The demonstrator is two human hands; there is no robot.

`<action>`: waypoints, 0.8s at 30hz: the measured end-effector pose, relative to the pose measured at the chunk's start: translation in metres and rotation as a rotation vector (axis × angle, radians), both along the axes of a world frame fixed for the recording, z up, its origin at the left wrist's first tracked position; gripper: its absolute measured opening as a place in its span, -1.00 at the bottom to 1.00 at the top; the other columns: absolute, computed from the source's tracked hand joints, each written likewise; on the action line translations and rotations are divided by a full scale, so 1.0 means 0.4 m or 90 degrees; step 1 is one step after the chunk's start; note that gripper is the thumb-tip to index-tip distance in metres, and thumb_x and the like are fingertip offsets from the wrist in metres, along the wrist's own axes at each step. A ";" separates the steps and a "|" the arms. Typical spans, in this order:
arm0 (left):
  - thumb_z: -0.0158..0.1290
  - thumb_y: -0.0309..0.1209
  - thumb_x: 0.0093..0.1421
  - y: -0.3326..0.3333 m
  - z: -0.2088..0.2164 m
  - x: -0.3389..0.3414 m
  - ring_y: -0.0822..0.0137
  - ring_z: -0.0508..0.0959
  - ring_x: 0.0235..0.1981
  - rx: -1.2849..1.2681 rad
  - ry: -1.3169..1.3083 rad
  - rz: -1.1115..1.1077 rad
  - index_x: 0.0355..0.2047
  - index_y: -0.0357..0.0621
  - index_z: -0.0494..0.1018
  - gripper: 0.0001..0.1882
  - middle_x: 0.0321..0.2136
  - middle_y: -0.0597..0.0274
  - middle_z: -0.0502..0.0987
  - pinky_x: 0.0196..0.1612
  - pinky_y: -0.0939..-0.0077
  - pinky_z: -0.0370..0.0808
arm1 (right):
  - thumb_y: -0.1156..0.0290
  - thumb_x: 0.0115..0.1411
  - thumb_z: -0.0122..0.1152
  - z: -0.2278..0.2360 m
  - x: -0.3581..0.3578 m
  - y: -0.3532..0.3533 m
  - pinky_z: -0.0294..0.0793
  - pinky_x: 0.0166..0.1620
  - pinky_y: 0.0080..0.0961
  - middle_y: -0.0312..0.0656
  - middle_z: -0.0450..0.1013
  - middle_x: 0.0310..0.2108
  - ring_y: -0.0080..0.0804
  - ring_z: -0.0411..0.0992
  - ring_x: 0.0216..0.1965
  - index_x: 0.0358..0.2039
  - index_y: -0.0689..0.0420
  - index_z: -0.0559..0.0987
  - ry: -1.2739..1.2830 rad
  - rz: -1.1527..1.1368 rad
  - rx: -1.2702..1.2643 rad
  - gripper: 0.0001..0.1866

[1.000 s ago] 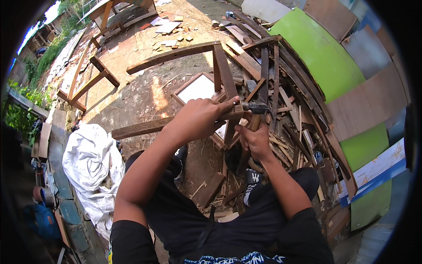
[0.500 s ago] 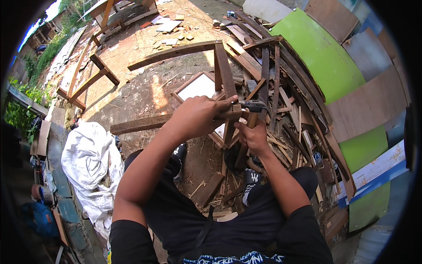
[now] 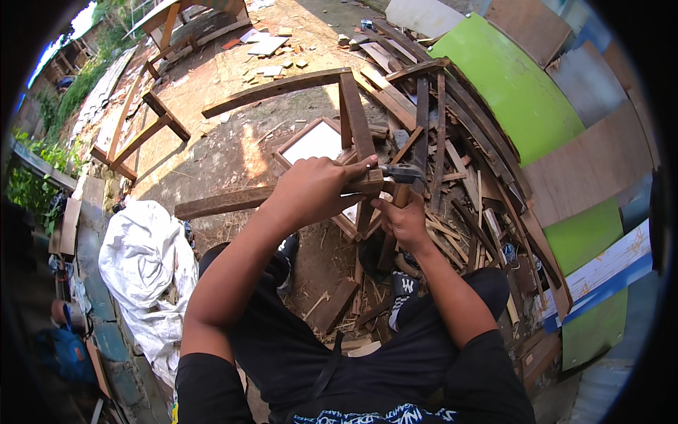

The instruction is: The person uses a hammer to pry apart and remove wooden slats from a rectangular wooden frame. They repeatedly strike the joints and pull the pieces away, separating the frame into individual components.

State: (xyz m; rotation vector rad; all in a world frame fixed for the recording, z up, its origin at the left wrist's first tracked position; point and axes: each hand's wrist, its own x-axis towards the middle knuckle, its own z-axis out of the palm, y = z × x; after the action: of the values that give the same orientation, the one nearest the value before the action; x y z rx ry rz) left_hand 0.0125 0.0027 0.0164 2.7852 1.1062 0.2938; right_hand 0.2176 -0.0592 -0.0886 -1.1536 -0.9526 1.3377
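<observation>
A dark wooden frame [image 3: 282,87] of joined bars stands in front of me, with one bar [image 3: 226,203] reaching out to the left. My left hand [image 3: 314,189] is closed round the near corner of this frame, its index finger lying along the wood toward the joint. In my right hand [image 3: 406,225] is a hammer [image 3: 402,172], gripped by its wooden handle close below the metal head. The head is at the right end of the joint; whether it touches the wood I cannot tell. Any nail there is hidden or too small to see.
A wood-edged white panel [image 3: 311,145] lies beneath the frame. Heaped scrap timber [image 3: 452,159] fills the right, beside green sheets [image 3: 508,81]. A white sack [image 3: 145,254] lies at left. Another wooden frame [image 3: 141,141] stands far left, and offcuts [image 3: 339,305] lie between my feet.
The hammer has shifted slightly down and left, with my right hand following. My left hand keeps its hold on the frame. The whole view has moved a little.
</observation>
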 end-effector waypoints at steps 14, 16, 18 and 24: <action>0.28 -0.16 0.18 -0.006 -0.007 0.004 0.07 0.70 -0.42 0.013 0.003 0.020 0.34 0.30 0.40 -0.32 -0.40 0.12 0.68 -0.36 0.16 0.62 | 0.54 0.26 0.37 -0.001 -0.006 0.005 0.14 -0.71 -0.63 -0.44 0.34 -0.68 -0.72 0.22 -0.77 -0.07 0.26 0.61 -0.024 -0.019 0.014 -0.76; 0.28 -0.15 0.19 -0.008 -0.008 0.005 0.06 0.69 -0.43 0.019 0.007 0.021 0.35 0.29 0.40 -0.31 -0.41 0.12 0.68 -0.36 0.16 0.62 | 0.54 0.26 0.38 -0.001 -0.006 0.004 0.14 -0.71 -0.63 -0.44 0.34 -0.67 -0.72 0.22 -0.77 -0.07 0.26 0.61 -0.023 -0.022 0.012 -0.76; 0.27 -0.16 0.19 -0.008 -0.010 0.007 0.06 0.69 -0.44 0.025 0.008 0.022 0.35 0.28 0.39 -0.31 -0.42 0.11 0.68 -0.37 0.16 0.62 | 0.53 0.25 0.39 -0.003 -0.006 0.005 0.14 -0.71 -0.62 -0.44 0.34 -0.67 -0.71 0.22 -0.77 -0.06 0.25 0.61 -0.031 -0.027 0.013 -0.74; 0.27 -0.18 0.20 0.000 -0.026 0.005 0.04 0.68 -0.46 0.032 -0.008 0.011 0.35 0.27 0.39 -0.32 -0.43 0.11 0.67 -0.37 0.15 0.61 | 0.51 0.24 0.41 -0.013 -0.001 0.005 0.13 -0.70 -0.62 -0.44 0.32 -0.67 -0.70 0.21 -0.77 -0.05 0.23 0.61 -0.024 -0.029 0.005 -0.72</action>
State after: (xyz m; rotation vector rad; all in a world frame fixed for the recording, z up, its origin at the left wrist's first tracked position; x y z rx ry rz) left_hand 0.0146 0.0026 0.0059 2.8150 1.1352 0.3444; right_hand 0.2173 -0.0573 -0.0937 -1.1917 -0.9517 1.2788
